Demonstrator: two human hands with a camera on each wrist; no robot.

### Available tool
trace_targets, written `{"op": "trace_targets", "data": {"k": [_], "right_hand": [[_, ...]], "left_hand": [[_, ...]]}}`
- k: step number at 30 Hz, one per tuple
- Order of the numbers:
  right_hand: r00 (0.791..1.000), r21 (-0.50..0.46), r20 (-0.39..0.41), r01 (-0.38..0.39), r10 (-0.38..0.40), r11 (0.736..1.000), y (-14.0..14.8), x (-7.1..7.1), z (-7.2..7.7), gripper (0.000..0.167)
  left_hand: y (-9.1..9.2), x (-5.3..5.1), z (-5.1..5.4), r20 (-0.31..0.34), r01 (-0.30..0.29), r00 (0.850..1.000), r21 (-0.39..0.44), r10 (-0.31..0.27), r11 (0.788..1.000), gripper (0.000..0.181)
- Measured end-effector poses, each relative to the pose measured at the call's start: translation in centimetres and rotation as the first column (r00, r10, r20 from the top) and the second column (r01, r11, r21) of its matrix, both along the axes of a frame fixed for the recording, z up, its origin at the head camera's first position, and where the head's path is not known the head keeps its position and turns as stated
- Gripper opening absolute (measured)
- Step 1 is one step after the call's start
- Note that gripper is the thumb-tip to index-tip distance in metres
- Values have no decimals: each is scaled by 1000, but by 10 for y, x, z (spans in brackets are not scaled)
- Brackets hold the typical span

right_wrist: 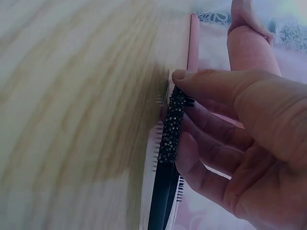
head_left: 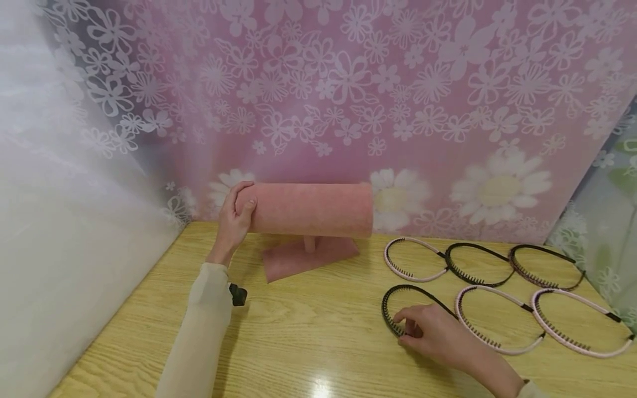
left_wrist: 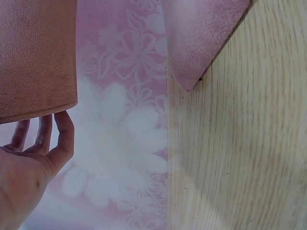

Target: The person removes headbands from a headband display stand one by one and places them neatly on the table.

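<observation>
A pink plush headband display stand [head_left: 313, 210], a horizontal roll on a post and flat base [head_left: 293, 262], stands at the back of the table. My left hand [head_left: 235, 218] holds the roll's left end, thumb in front. In the left wrist view, bent fingers [left_wrist: 64, 136] touch the roll's [left_wrist: 38, 57] end edge. My right hand [head_left: 438, 334] is at the front-left black headband [head_left: 388, 307], which lies among several others. The right wrist view shows thumb and fingers pinching this headband's glittery, toothed band [right_wrist: 170, 129] close to the tabletop; its far part is hidden by the hand.
Several more headbands lie in two rows on the right: a pink one [head_left: 390, 266], a black one [head_left: 460, 275] and a brown one [head_left: 527, 273] behind, pale pink ones [head_left: 463, 318] in front. A flowered backdrop [head_left: 308, 83] rises behind the wooden table [head_left: 298, 342].
</observation>
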State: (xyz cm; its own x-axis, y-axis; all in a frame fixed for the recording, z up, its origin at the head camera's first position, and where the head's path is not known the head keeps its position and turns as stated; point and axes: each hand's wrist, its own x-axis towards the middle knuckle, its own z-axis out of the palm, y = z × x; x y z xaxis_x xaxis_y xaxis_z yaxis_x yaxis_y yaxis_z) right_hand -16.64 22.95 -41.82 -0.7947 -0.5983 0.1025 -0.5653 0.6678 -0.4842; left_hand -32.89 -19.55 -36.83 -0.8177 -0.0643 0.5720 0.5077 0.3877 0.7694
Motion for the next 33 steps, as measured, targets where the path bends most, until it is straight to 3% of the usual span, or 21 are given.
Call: {"op": "trace_targets", "data": {"k": [2, 5, 13, 19, 26, 30, 33], "right_hand": [[1000, 4, 2, 9, -9, 1000, 0, 1, -1, 24], [1000, 18, -15, 15, -15, 1000, 1, 2, -3, 24], [998, 57, -51, 40, -37, 998, 2, 3, -5, 24], [995, 28, -89, 43, -40, 999, 5, 1, -6, 24], [991, 5, -128, 30, -29, 1000, 8, 1, -9, 24], [988, -25, -150, 23, -27, 999, 10, 1, -9, 24], [976, -77, -217, 10, -26, 997, 11, 2, -9, 24]], "left_hand": [[-4, -9, -9, -2, -6, 1000, -3, 6, 1000, 46], [-7, -12, -14, 6, -10, 1000, -11, 10, 1000, 47], [-7, -12, -15, -6, 5, 1000, -7, -5, 1000, 49], [-3, -9, -9, 0, 13, 1000, 4, -13, 1000, 47], [7, 16, 15, 24, 27, 999, -3, -27, 1000, 46], [7, 19, 17, 26, 25, 999, 0, -25, 1000, 46], [7, 18, 16, 21, 21, 1000, -2, -21, 1000, 46]]}}
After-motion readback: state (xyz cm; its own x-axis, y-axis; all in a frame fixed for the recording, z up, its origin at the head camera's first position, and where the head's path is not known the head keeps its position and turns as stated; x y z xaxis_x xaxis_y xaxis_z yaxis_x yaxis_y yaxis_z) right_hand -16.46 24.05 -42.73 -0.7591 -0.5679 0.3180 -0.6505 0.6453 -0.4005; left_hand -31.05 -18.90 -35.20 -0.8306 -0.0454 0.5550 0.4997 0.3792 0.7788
